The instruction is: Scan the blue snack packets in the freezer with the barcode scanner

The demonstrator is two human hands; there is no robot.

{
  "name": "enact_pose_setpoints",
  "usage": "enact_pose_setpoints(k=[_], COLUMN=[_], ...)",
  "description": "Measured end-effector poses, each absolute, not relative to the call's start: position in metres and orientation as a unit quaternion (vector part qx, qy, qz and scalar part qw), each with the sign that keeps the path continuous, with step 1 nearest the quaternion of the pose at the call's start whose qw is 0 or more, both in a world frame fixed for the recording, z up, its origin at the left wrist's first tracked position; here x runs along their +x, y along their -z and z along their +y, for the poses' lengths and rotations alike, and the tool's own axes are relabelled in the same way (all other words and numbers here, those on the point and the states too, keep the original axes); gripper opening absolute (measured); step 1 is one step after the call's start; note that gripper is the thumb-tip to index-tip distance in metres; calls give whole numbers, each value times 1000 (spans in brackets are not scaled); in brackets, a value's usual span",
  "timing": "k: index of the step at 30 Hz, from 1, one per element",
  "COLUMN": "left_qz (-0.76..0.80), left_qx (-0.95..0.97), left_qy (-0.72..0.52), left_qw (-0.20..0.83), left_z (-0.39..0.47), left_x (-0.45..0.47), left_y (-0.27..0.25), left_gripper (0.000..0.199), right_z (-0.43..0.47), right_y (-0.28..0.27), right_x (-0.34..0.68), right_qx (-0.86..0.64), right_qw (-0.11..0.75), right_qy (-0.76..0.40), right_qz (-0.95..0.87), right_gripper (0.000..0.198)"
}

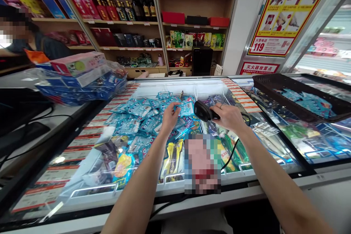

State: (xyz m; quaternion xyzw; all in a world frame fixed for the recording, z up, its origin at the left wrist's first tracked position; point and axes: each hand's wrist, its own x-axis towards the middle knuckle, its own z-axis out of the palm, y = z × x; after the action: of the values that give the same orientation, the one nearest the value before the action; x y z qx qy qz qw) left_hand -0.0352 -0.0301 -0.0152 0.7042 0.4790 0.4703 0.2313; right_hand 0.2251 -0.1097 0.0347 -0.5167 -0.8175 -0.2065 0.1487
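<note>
My left hand pinches a small light-blue packet by its left edge. In my right hand is a black barcode scanner, its head turned toward the packet and close to its right end. A black cable hangs below my right hand. Many similar light-blue packets lie in a loose pile to the left of and around my left hand, over the glass-topped freezer.
A dark brown tray with more blue packets sits on the right. Stacked boxes in plastic stand at the left, near another person. Yellow packs show under the glass. Shelves line the back.
</note>
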Motion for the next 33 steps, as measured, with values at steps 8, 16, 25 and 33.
enact_pose_setpoints(k=[8,16,25,33], left_qz=[498,512,521,523], left_qx=[724,729,736,743], left_qy=[-444,-425,-411,-401], left_qw=[174,157,136,119], left_z=[-37,-39,-40,-42], left_x=[-37,-36,-35,-33], left_y=[17,17,19,18], left_gripper=[29,31,31,32], right_z=[-109,-108,-108,-107], right_y=[-19,-7,-3,-3], right_x=[211,223,218,214], right_qx=[-515,-510,-504,-501], right_qw=[162,169,153,151], right_qy=[196,189,191,191], right_qz=[-818,-822,-829,-830], right_gripper=[38,33,32,33])
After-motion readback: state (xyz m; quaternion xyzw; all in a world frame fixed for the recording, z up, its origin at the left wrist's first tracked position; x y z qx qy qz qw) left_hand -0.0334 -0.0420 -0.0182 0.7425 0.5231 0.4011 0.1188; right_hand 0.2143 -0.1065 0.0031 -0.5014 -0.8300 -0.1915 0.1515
